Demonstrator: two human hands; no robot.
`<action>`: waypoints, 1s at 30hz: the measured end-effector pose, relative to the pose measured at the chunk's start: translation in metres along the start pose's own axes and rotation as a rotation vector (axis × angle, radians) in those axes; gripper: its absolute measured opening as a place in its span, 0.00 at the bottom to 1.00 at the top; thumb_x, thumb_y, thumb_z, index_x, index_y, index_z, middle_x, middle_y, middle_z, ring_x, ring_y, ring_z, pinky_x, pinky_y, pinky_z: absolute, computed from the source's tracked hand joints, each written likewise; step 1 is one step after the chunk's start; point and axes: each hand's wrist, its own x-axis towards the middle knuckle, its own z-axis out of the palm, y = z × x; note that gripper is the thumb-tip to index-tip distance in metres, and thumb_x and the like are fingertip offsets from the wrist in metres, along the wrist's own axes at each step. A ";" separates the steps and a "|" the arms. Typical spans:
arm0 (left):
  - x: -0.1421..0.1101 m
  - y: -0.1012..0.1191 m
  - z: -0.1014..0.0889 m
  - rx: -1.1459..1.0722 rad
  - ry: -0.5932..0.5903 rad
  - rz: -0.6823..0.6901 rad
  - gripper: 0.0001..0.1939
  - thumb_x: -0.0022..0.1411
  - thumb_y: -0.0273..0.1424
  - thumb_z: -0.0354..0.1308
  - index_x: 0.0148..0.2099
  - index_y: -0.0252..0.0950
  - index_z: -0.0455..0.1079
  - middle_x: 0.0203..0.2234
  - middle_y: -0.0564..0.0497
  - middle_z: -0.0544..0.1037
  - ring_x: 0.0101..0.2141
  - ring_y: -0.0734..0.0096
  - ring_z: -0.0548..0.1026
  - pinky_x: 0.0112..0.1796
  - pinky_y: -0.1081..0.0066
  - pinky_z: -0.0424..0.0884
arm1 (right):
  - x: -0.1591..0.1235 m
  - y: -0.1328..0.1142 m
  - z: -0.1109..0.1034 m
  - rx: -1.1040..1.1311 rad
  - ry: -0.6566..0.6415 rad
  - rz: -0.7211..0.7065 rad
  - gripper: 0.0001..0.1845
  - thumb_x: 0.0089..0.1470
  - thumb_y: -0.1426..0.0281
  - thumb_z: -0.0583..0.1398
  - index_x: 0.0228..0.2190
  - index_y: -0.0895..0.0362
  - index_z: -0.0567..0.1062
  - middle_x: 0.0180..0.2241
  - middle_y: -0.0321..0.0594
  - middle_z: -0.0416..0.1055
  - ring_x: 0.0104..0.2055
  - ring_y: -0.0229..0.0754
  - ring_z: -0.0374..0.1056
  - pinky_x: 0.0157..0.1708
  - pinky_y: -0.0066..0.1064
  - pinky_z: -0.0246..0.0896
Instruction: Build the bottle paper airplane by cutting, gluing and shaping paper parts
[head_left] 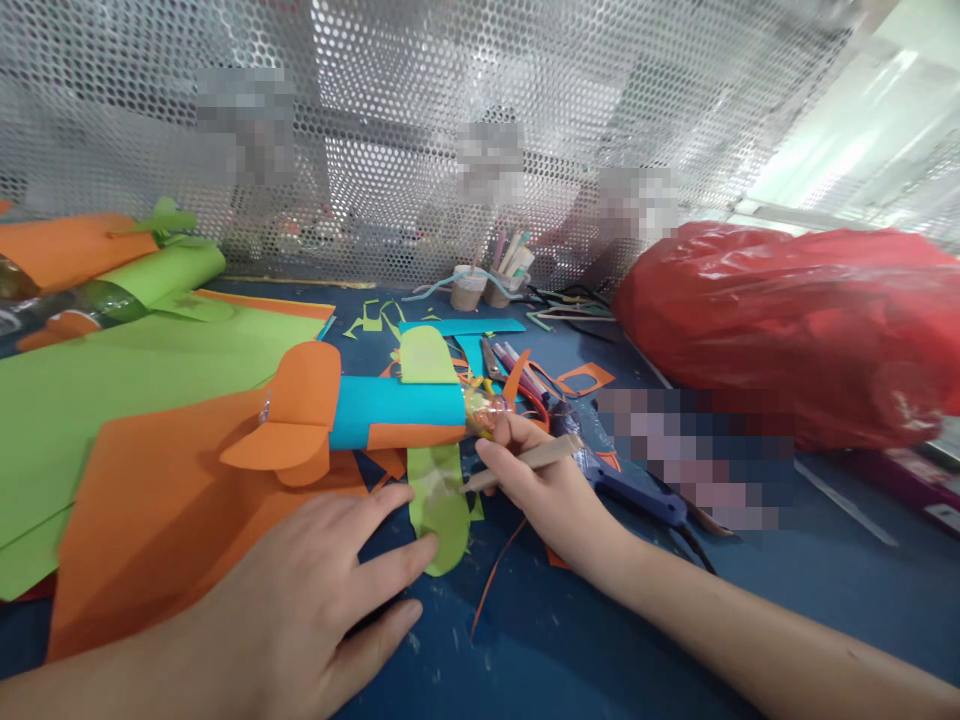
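A toy plane made of a clear plastic bottle (484,408) wrapped in blue paper (397,405) lies across the middle. Orange paper fins (304,385) stand at its left end. One light green paper wing (429,355) points away from me, and the near green wing (442,555) reaches toward me. My left hand (341,580) has its fingers spread, with fingertips at the near wing's left edge. My right hand (559,495) grips a pale tan stick (551,452) like a pen. The stick's narrow tip is at that wing's right edge.
Orange (165,500) and green sheets (172,355) lie left. Behind the plane are scissors (491,360), markers and paper scraps. A blue-handled glue gun (637,495) lies right, near a red plastic bag (787,320). Small cups (469,290) stand by the perforated metal screen (420,130).
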 end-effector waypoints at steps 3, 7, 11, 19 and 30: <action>0.000 0.000 0.000 0.000 0.004 -0.003 0.18 0.70 0.35 0.48 0.59 0.44 0.69 0.52 0.38 0.73 0.44 0.53 0.78 0.39 0.54 0.79 | 0.001 0.001 0.000 -0.022 -0.005 -0.010 0.15 0.55 0.66 0.57 0.21 0.52 0.58 0.19 0.28 0.57 0.23 0.36 0.55 0.25 0.29 0.52; 0.000 0.001 0.000 0.007 0.018 -0.004 0.18 0.70 0.34 0.48 0.58 0.43 0.70 0.52 0.37 0.74 0.44 0.53 0.78 0.39 0.55 0.78 | 0.001 0.000 0.000 -0.045 -0.011 -0.001 0.16 0.56 0.66 0.57 0.21 0.52 0.58 0.18 0.29 0.58 0.22 0.36 0.54 0.24 0.29 0.50; 0.001 0.000 -0.001 -0.003 -0.006 -0.011 0.18 0.70 0.35 0.48 0.59 0.43 0.69 0.53 0.37 0.73 0.44 0.53 0.78 0.39 0.55 0.78 | 0.001 0.000 0.000 -0.040 -0.044 0.001 0.16 0.56 0.65 0.57 0.21 0.52 0.58 0.19 0.28 0.56 0.22 0.36 0.55 0.24 0.29 0.51; 0.000 0.000 -0.001 -0.015 0.014 -0.006 0.18 0.70 0.35 0.49 0.58 0.43 0.70 0.52 0.39 0.74 0.43 0.54 0.78 0.39 0.56 0.78 | 0.001 0.001 0.000 -0.020 -0.033 -0.011 0.16 0.55 0.67 0.58 0.20 0.52 0.58 0.19 0.28 0.55 0.22 0.35 0.55 0.24 0.29 0.53; -0.001 -0.001 -0.001 0.007 0.015 -0.003 0.18 0.70 0.35 0.49 0.58 0.44 0.70 0.52 0.39 0.74 0.44 0.53 0.78 0.39 0.56 0.78 | 0.000 0.003 0.000 -0.031 -0.044 -0.015 0.16 0.56 0.67 0.58 0.21 0.53 0.58 0.20 0.27 0.54 0.22 0.35 0.55 0.24 0.29 0.53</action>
